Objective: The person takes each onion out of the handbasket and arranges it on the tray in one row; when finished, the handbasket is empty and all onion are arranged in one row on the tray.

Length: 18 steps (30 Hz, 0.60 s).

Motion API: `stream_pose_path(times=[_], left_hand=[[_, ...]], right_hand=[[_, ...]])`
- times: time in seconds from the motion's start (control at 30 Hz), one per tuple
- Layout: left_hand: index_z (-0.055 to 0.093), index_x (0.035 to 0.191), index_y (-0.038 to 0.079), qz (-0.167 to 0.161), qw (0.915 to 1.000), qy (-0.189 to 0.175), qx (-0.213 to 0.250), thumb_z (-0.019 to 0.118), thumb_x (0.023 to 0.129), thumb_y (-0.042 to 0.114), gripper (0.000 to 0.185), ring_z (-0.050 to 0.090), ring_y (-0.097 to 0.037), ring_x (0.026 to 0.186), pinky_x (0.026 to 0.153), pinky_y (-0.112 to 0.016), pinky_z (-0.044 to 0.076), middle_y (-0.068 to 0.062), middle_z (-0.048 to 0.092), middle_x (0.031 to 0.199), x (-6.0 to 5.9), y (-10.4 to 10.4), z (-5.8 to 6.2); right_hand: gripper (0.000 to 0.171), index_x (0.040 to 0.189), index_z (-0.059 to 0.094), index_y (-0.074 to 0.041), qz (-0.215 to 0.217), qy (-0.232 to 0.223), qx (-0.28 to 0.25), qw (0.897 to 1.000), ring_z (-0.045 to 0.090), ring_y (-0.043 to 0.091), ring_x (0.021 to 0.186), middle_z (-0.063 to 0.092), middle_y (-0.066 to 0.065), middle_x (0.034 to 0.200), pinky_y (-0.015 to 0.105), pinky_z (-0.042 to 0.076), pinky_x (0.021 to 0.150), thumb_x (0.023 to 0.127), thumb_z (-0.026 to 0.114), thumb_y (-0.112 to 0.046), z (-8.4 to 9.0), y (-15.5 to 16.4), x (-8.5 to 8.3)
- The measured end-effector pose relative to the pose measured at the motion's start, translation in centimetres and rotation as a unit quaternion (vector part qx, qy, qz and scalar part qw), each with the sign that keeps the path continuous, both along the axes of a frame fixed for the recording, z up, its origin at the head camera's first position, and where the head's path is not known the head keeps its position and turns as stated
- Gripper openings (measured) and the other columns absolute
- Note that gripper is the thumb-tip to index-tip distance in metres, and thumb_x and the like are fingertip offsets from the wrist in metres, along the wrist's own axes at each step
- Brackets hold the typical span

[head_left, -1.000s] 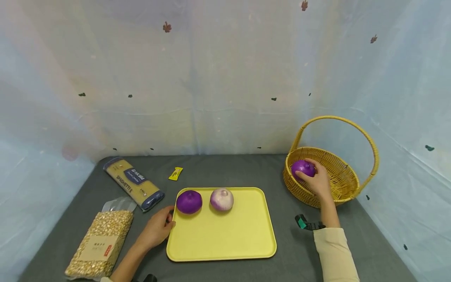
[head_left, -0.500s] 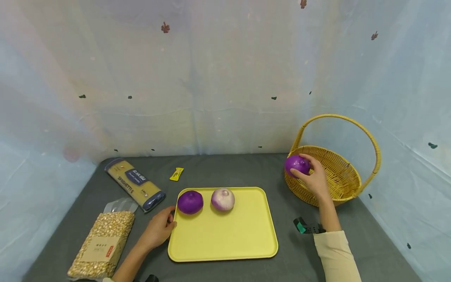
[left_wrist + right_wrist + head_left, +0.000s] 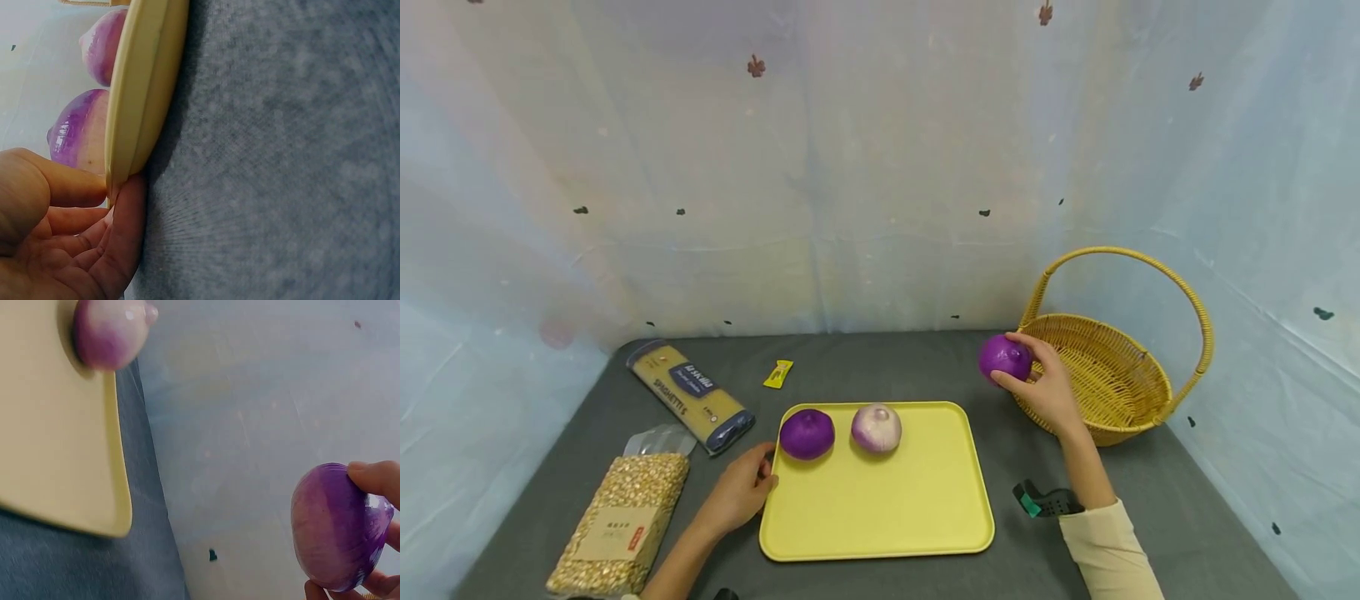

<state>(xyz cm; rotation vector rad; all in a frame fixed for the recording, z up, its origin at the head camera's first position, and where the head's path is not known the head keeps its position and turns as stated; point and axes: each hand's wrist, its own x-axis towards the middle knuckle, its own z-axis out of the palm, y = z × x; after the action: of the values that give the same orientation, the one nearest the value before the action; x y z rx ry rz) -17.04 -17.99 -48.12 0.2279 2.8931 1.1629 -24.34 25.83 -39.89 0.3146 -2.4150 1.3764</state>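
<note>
Between the thumb and fingers of my right hand [image 3: 1048,387] is a purple onion [image 3: 1004,359], held just left of the wicker basket [image 3: 1150,400]. The right wrist view shows this onion [image 3: 331,531] with a paler base and fingers curved round its far side. My left hand [image 3: 739,492] pinches the left rim of the yellow tray [image 3: 880,512]. In the left wrist view, the thumb lies over the tray rim [image 3: 134,112] and a finger sits under it. On the tray rest a dark purple onion [image 3: 807,434] and a paler white-and-purple onion [image 3: 876,428].
A spaghetti packet [image 3: 692,396] lies at the back left, with a clear bag of grains or beans [image 3: 621,521] in front of it. A small yellow wrapped packet [image 3: 778,373] lies behind the tray. The basket's tall handle [image 3: 1157,267] arches upward. A pale curtain [image 3: 880,167] hangs behind the table.
My right hand has moved left with the onion, from inside the basket, over its rim, to beside it. My left hand stays on the tray rim.
</note>
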Motion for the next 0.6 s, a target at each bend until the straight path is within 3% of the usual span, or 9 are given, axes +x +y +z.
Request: stream_pose_path(times=[0.2,0.43,0.6], left_hand=[[0.052,0.122,-0.007,0.002,1.0,-0.005,-0.002,0.063,0.082,-0.003,0.042,0.043,-0.01,0.061,0.052,-0.023,0.035,-0.001,0.047,0.074,0.0,0.0,0.0],[0.052,0.121,-0.007,0.003,1.0,0.002,-0.009,0.064,0.081,-0.003,0.042,0.043,-0.01,0.06,0.052,-0.023,0.035,-0.001,0.047,0.074,0.0,0.0,-0.2],[0.052,0.122,-0.008,0.002,1.0,0.004,-0.007,0.063,0.081,-0.003,0.042,0.043,-0.009,0.06,0.052,-0.023,0.035,0.0,0.047,0.074,-0.1,0.0,-0.2]], right_hand=[[0.059,0.129,0.054,-0.011,0.035,0.02,0.001,0.999,0.046,0.023,0.113,0.045,0.011,0.128,0.029,0.049,0.083,0.075,0.078,-0.013,0.2,-1.6,0.6],[0.057,0.126,0.052,0.002,0.096,0.029,-0.014,0.995,0.049,0.031,0.109,0.045,0.02,0.123,0.051,0.045,0.086,0.074,0.075,0.0,2.0,-4.2,2.4],[0.057,0.126,0.052,0.003,0.105,0.03,0.0,0.994,0.047,0.03,0.113,0.045,0.02,0.126,0.05,0.047,0.085,0.074,0.075,-0.001,1.9,-5.2,2.7]])
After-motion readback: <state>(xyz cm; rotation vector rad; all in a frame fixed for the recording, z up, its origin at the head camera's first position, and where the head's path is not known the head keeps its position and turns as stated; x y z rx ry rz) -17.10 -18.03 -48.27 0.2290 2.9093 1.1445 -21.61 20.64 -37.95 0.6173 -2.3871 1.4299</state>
